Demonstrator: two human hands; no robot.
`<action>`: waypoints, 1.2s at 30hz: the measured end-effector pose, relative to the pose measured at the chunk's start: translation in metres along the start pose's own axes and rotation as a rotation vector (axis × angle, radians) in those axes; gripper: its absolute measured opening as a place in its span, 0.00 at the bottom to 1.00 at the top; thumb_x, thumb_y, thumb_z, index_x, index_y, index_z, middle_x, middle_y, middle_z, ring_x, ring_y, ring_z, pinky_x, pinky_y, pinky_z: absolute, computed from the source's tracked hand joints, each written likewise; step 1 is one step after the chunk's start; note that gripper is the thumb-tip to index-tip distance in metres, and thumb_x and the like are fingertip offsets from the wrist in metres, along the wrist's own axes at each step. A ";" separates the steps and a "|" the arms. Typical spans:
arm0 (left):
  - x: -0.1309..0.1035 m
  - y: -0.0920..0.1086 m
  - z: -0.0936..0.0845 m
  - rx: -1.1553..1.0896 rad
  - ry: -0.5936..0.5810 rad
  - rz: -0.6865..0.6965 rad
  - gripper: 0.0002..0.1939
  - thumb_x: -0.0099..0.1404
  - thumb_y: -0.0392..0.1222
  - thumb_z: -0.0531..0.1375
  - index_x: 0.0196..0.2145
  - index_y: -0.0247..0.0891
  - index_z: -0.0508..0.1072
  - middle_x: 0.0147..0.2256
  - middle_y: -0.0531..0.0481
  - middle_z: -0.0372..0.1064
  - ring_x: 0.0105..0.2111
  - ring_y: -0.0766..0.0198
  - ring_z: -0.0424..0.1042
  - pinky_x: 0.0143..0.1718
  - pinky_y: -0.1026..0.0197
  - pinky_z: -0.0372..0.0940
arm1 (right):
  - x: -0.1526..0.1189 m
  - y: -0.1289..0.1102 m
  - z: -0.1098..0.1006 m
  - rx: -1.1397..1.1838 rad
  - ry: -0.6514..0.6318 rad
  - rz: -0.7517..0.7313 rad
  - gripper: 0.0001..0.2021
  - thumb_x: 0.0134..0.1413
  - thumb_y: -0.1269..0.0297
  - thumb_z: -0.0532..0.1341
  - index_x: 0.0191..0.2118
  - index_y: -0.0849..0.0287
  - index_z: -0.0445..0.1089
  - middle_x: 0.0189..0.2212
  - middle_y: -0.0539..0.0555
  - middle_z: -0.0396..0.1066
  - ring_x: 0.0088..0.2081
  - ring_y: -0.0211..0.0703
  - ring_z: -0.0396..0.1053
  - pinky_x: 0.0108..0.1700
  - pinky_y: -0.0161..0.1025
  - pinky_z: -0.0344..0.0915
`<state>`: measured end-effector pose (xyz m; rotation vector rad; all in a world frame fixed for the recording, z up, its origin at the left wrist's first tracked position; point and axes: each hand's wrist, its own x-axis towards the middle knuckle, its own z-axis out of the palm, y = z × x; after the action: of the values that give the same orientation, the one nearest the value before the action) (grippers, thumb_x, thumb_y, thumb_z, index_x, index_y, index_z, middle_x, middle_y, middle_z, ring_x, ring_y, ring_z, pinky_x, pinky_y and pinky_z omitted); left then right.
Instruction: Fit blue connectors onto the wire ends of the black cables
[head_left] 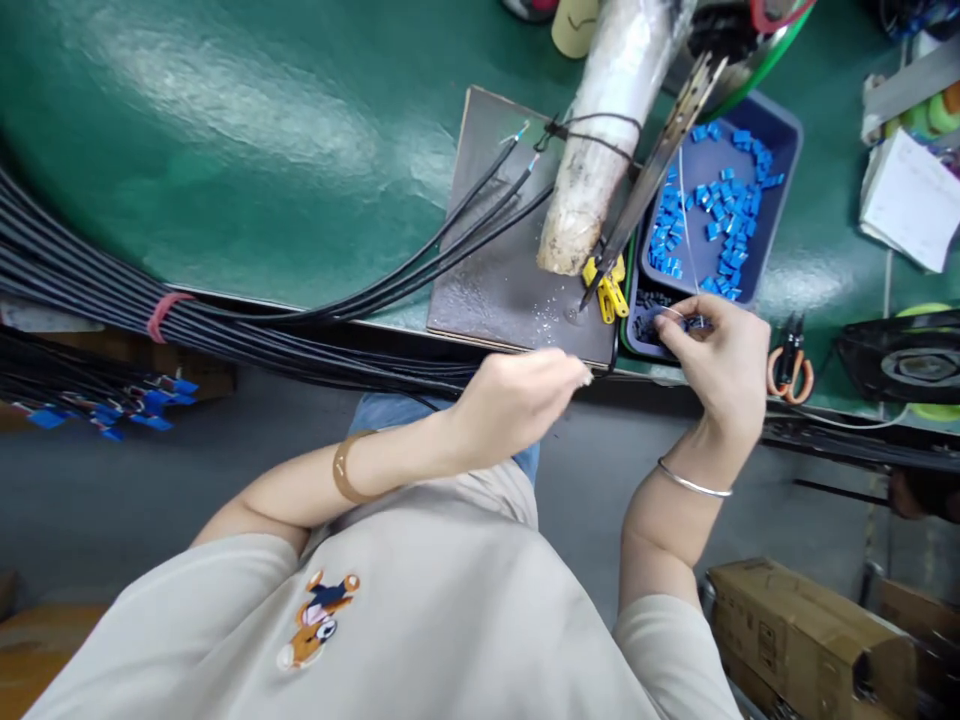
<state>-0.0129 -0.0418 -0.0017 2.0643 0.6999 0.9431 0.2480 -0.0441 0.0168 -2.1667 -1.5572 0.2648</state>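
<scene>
My left hand [517,405] is closed just off the table's front edge, its fingers curled together. A small pale tip shows at the fingertips; what they hold, if anything, I cannot make out. My right hand [720,360] hovers over the front of a tray with small black parts [651,312]. Its thumb and forefinger pinch a thin solder wire [688,235] that runs down from above. Between and beyond the hands, a soldering iron [645,190] points down to a dark board [487,290] spattered with solder. A yellow clip [609,290] lies beside the iron's tip.
Black cables [300,350], tied with a pink band [163,315], run along the table edge. Three stripped ends lie on the board. A wrapped tube [600,150] hangs over it. Blue connectors [724,210] fill a grey bin [787,150]. Orange-handled cutters [790,370] lie right.
</scene>
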 end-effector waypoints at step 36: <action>0.015 -0.020 -0.006 -0.699 -0.015 -0.461 0.04 0.61 0.35 0.62 0.30 0.33 0.71 0.24 0.53 0.67 0.23 0.73 0.66 0.25 0.70 0.60 | -0.075 -0.089 0.052 0.609 0.167 -0.095 0.03 0.56 0.64 0.66 0.31 0.55 0.75 0.31 0.51 0.73 0.33 0.37 0.69 0.27 0.36 0.58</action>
<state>-0.0117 -0.0173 -0.0090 1.2274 0.6734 0.7564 0.1260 -0.0787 0.0048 -1.5941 -1.2709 0.4481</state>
